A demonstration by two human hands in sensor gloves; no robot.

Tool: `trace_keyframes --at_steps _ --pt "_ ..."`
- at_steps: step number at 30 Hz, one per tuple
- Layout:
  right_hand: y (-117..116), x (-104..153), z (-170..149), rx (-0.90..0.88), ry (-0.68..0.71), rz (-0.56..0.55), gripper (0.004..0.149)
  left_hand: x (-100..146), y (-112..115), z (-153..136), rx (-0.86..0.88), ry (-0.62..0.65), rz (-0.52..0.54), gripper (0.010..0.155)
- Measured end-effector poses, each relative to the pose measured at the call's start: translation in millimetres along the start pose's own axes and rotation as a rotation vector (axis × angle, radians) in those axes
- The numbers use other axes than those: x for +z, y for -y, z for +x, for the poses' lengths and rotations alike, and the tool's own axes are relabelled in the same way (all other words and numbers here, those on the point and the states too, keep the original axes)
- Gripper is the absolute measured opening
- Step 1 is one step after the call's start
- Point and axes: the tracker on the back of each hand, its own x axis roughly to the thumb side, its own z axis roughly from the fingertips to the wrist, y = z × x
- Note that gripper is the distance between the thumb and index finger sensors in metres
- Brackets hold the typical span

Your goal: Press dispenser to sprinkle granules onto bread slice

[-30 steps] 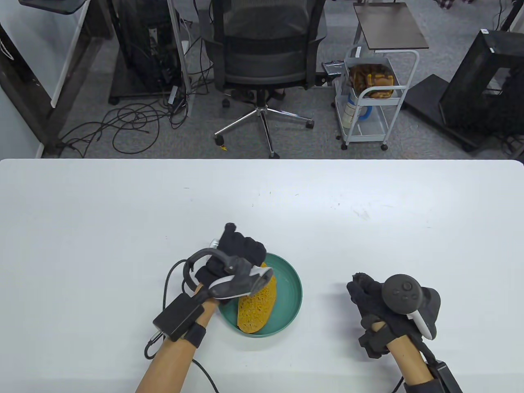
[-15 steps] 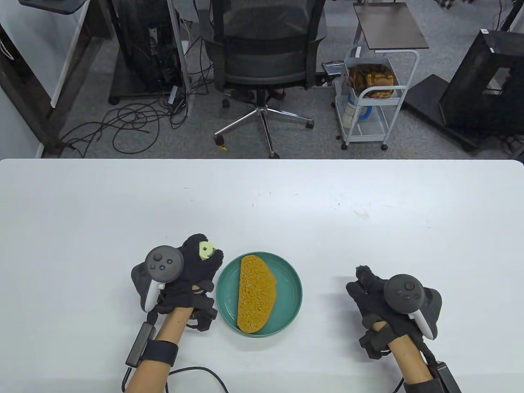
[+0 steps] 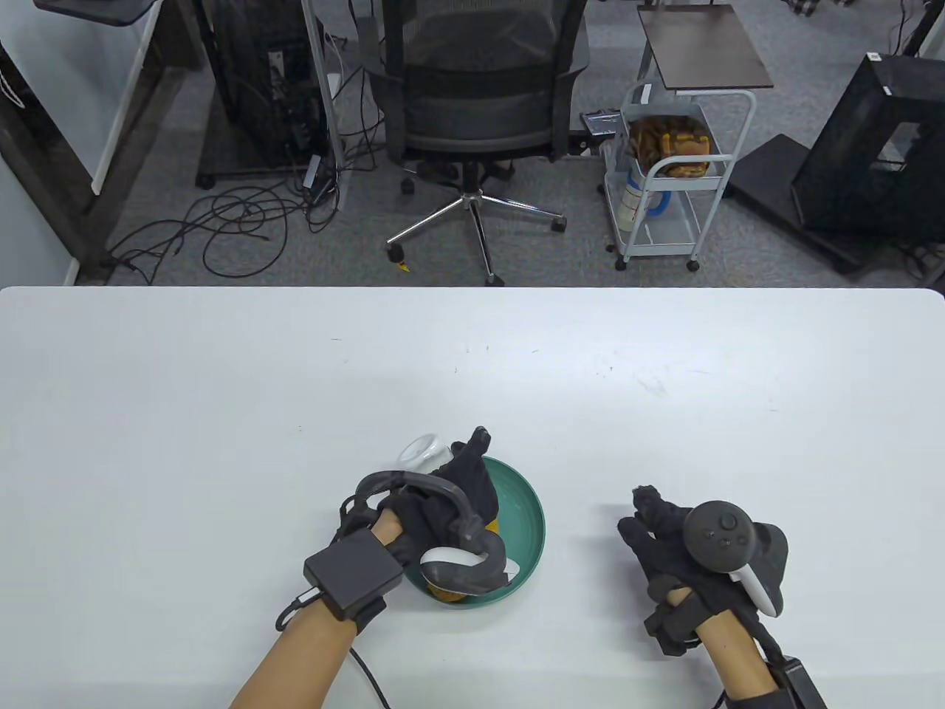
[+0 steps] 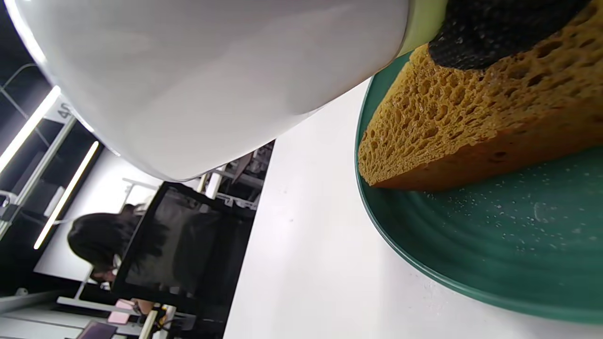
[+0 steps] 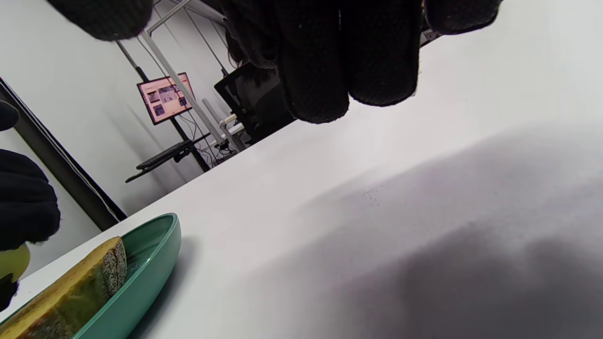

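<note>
Already some of the work looks done: in the left wrist view pale specks lie scattered on the green plate [image 4: 494,245] beside the bread slice [image 4: 471,127], a porous, sponge-like yellow-brown piece, and a few seem to sit on its top face. How evenly the slice is covered I cannot tell, so I judge the sprinkling to be under way, not finished; more presses may be needed, and then the dispenser has to be set down.

From above, the bread slice [image 3: 493,526] lies in the plate [image 3: 533,509] near the desk's [image 3: 221,369] front edge, almost wholly hidden under the left hand [image 3: 450,495]. Only small bits of it peep out beside the tracker. The dispenser [image 3: 422,450], white-bodied with a pale green end, sticks out at about 11 o'clock from that hand. In the left wrist view its white body [image 4: 202,70] fills the upper left, tipped over the plate's rim.

The left hand's grip is clenched around the dispenser, its fingers curled over the body above the slice. One gloved fingertip [image 4: 494,28] shows by the green end. Whether it is pressing at this instant I cannot tell.

At 3 o'clock from the plate, well apart from it, the right hand [image 3: 664,532] rests on the desk. Its grip is released: the fingers hang loosely curled and hold nothing.
</note>
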Motion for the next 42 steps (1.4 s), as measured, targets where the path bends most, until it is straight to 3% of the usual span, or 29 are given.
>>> trace_keyframes --at_steps 2,5,8,10,12,15,17,21,27,29,30,33,36,38,42 --pt "1.3 -0.4 -1.4 -0.009 -0.006 -0.004 0.064 5.5 4.5 -11.4 0.180 -0.099 -0.007 0.062" --pt "2.3 -0.9 -2.8 -0.018 -0.014 -0.007 0.064 24.1 25.8 -38.2 0.614 -0.338 -0.017 0.061" --pt "3.4 -0.5 -2.7 -0.029 -0.014 -0.010 0.064 57.5 67.6 -56.1 1.151 -0.635 0.133 0.062" --pt "4.3 -0.2 -2.1 -0.033 -0.011 -0.015 0.064 81.1 95.5 -57.6 1.500 -0.827 0.183 0.062" --pt "4.1 -0.4 -1.9 -0.036 -0.009 -0.016 0.063 102.0 121.7 -52.8 1.872 -0.935 0.204 0.062" --pt "2.0 -1.1 -2.3 -0.023 -0.018 -0.009 0.063 118.5 140.4 -47.2 2.092 -1.018 0.284 0.062" --pt "1.0 -1.8 -2.9 -0.019 -0.025 -0.012 0.063 121.7 142.1 -48.1 2.127 -1.018 0.290 0.062" --pt "-0.9 -1.8 -5.8 -0.034 -0.038 0.002 0.063 114.0 121.9 -59.6 1.935 -0.902 0.240 0.062" --pt "-0.7 -1.1 -5.1 -0.040 -0.046 0.015 0.064 87.8 43.4 -66.7 1.261 -0.543 0.204 0.062" --pt "-1.0 -1.1 -4.7 -0.052 -0.040 0.021 0.064 77.8 16.1 -58.2 0.974 -0.408 0.190 0.062" --pt "-1.5 -1.1 -4.4 -0.056 -0.039 0.023 0.064 70.3 1.0 -47.4 0.722 -0.320 0.161 0.062" --pt "-2.8 -0.8 -4.1 -0.048 -0.035 0.026 0.065 57.1 -17.7 -6.4 0.131 -0.039 0.146 0.061" --pt "-0.9 -0.6 -4.2 -0.055 -0.038 0.024 0.065 50.0 -19.2 16.9 0.045 0.089 0.101 0.061" --pt "0.6 -0.3 -4.2 -0.061 -0.035 0.016 0.065 47.3 -18.4 20.6 0.020 0.097 0.094 0.060" --pt "1.4 -0.8 -2.9 -0.086 -0.006 0.010 0.067 48.8 -14.0 6.9 0.209 0.018 0.097 0.061"
